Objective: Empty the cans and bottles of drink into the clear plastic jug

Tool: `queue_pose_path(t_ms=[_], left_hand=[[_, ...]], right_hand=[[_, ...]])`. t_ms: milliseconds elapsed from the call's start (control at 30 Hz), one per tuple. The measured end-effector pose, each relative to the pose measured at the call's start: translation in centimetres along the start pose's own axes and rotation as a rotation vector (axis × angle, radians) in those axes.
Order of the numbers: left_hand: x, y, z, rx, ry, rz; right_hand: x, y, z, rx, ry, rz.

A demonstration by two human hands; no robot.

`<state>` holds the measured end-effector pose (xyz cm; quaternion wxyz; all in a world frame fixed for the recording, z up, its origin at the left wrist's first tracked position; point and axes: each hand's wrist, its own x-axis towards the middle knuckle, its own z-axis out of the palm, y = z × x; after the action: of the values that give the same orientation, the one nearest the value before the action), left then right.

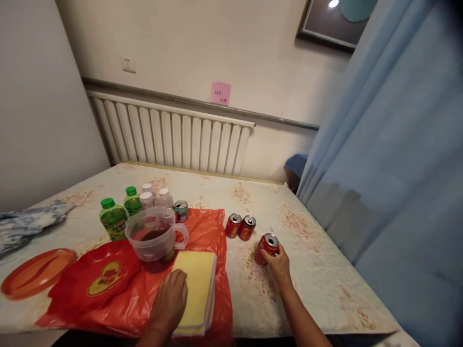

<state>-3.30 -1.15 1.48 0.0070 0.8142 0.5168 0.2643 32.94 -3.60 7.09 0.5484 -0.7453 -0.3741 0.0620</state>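
Note:
My right hand (278,265) grips an opened red drink can (266,249), thumb on one side and fingers on the other; it stands upright on or just above the tablecloth. Two more red cans, one (234,225) beside another (247,228), stand side by side to its left and farther back. My left hand (170,299) lies with curled fingers at the left edge of a stack of folded yellow cloths (195,284); its palm side is hidden. Behind the cloths is a clear plastic jug (150,241) with dark liquid inside, its handle pointing right.
A red plastic sheet (222,270) lies under the cloths and a red scalloped tray (77,284). An orange oval lid (36,274) is at left. Green-capped bottles (114,221), white-capped bottles (164,197) and a teal can (181,212) stand behind the jug. A blue curtain (398,168) hangs at right.

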Motion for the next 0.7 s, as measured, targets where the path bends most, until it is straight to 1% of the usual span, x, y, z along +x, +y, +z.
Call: queue_pose_path(t_ms=[200, 400, 567, 700], left_hand=[[0.0, -0.2, 0.3, 0.017, -0.037, -0.034], [-0.2, -0.6, 0.9, 0.048, -0.007, -0.030], [-0.2, -0.9, 1.3, 0.074, 0.000, -0.018], [-0.1, -1.1, 1.5, 0.082, -0.012, -0.020]], right_hand=[[3.6, 0.3, 2.6, -0.017, 0.033, -0.003], [6.1, 0.9, 4.8, -0.026, 0.065, -0.013], [6.7, 1.8, 6.1, -0.022, 0.064, 0.007], [6.4, 3.0, 6.3, 0.007, 0.040, 0.028]])
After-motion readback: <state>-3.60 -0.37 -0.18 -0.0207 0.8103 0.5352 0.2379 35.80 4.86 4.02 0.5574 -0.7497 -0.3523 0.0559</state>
